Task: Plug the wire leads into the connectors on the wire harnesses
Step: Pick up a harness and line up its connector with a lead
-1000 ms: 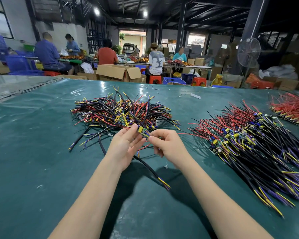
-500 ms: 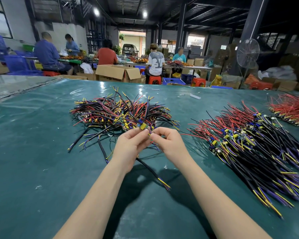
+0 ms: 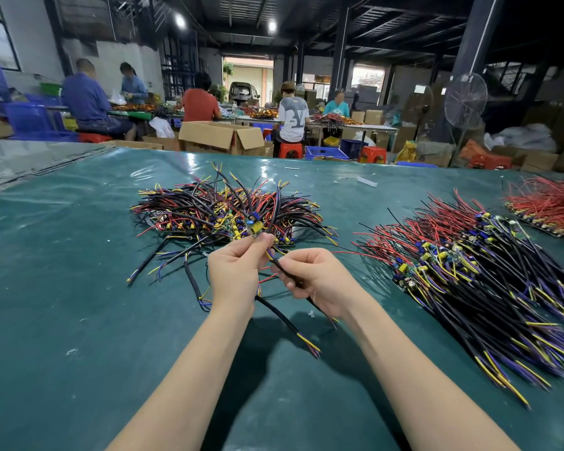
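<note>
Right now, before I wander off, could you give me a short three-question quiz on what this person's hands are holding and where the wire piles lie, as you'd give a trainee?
1. True or false: the right hand grips a black cable.
2. What does the left hand pinch? A) a small board with a yellow part B) a screwdriver C) a roll of tape
3. Fill in: the pile of mostly red wires lies on the green table at the person's far ____.
Key: 1 true; 2 A; 3 right.
</note>
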{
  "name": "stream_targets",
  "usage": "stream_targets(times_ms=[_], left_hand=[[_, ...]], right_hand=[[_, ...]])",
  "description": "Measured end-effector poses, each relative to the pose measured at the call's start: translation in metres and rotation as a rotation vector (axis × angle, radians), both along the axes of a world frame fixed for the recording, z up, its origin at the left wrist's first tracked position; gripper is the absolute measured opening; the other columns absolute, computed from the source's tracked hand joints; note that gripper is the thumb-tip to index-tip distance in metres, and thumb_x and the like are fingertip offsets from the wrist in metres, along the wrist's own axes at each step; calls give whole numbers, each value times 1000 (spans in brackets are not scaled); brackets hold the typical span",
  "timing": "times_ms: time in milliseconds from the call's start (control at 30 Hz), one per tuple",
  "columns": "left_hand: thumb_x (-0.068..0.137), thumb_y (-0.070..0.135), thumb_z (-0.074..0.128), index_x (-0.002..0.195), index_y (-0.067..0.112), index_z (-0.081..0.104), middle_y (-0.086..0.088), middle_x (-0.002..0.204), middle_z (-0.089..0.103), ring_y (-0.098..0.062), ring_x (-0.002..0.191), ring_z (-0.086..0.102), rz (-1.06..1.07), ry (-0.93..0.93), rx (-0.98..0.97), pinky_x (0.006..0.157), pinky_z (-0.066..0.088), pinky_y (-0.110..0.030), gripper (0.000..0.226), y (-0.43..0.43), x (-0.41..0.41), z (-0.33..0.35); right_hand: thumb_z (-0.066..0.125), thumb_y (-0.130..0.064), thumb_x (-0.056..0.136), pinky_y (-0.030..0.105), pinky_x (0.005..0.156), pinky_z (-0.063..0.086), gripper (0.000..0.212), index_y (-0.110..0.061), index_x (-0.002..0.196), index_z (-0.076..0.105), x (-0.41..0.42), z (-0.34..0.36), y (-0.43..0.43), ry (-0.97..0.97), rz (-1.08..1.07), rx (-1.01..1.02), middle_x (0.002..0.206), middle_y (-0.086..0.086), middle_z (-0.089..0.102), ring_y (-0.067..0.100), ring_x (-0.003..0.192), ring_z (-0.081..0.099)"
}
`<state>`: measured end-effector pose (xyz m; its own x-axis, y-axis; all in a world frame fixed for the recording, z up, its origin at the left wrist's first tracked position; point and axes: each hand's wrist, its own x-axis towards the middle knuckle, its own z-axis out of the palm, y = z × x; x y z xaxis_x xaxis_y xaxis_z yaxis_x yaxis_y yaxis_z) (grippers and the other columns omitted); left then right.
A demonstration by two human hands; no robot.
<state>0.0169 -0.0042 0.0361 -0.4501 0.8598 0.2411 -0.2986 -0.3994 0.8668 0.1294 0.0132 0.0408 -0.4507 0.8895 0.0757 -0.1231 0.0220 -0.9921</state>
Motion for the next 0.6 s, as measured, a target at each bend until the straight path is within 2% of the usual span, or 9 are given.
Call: stream_targets(times_ms=[67, 167, 267, 333, 433, 600], left_hand=[[84, 1, 61, 67, 7, 66, 8, 50, 63, -4, 47, 56, 36, -68, 10, 56, 52, -22, 19, 0, 3, 1], [86, -2, 59, 69, 6, 62, 2, 56, 62, -3, 47, 57, 87, -313, -14, 50, 51, -16, 19, 3, 3, 3], [87, -3, 57, 70, 6, 60, 6, 50, 63, -2, 46, 59, 90, -477, -22, 52, 53, -16, 19, 5, -3, 4], [88, -2, 55, 70, 6, 59, 6, 48, 63, -2, 48, 61, 57, -525, -17, 54, 55, -16, 20, 6, -6, 4], [89, -2, 55, 69, 6, 58, 5, 47, 62, -2, 48, 61, 25, -518, -13, 54, 55, -17, 21, 5, -5, 6], [87, -1, 58, 66, 3, 57, 3, 45, 59, -5, 45, 59, 78, -605, -37, 56, 56, -17, 21, 6, -10, 6]], right_hand=[[50, -4, 92, 11, 32, 20, 29, -7, 65, 58, -6, -1, 0, -68, -84, 40, 55, 6, 45, 2, 35, 37], [56, -16, 91, 13, 34, 19, 37, -15, 55, 53, -19, -7, 0, -252, -262, 203, 48, 2, 36, 5, 33, 27], [54, -16, 92, 13, 33, 18, 32, -14, 60, 57, -18, -10, -2, -243, -181, 126, 51, 2, 35, 4, 34, 28], [56, -15, 90, 11, 33, 18, 27, -12, 64, 61, -11, -8, -3, -249, -116, 47, 47, 0, 39, 4, 34, 34], [62, -13, 86, 11, 34, 17, 26, -11, 60, 62, -10, -6, -4, -287, -128, 36, 41, -2, 40, 4, 33, 35], [64, -17, 85, 14, 36, 21, 36, -19, 50, 54, -27, -10, -1, -406, -283, 192, 41, -6, 34, 8, 35, 29]])
